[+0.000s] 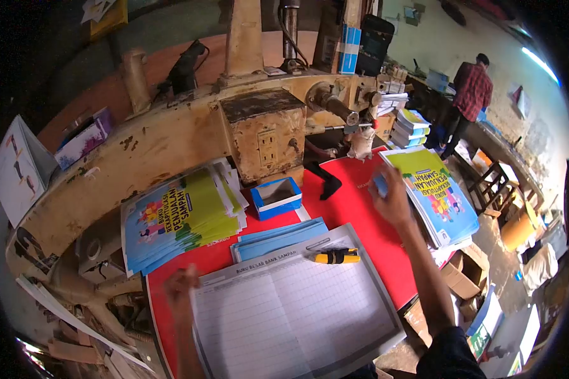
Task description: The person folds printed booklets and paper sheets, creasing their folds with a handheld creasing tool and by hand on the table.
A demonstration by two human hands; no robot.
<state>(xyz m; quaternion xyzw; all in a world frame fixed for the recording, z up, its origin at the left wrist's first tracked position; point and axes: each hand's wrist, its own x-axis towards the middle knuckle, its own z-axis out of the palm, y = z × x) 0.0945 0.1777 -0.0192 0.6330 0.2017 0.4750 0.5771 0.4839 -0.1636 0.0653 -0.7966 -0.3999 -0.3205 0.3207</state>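
A large open ledger sheet (pixel 297 309), headed "BUKU BESAR BANK SAMPAH" and printed with ruled rows, lies before me. My left hand (pixel 182 284) has its fingers curled at the sheet's upper left corner; I cannot tell what is in them. Raised over the red tabletop, my right hand (pixel 393 201) is closed around a small light-blue piece (pixel 380 184), beside a stack of green-and-blue booklets (pixel 431 192). A yellow-and-black cutter knife (pixel 337 256) rests on the sheet's top part. Folded blue sheets (pixel 278 239) stick out from behind the ledger sheet.
Fanned green-and-blue booklets (pixel 183 218) lie at the left. A blue-edged open box (pixel 276 197) and a black strip (pixel 323 180) sit near the worn machine (pixel 265 136) along the back. Cardboard boxes (pixel 464 271) stand at right. Farther off, a person in a checked shirt (pixel 473 91) faces away.
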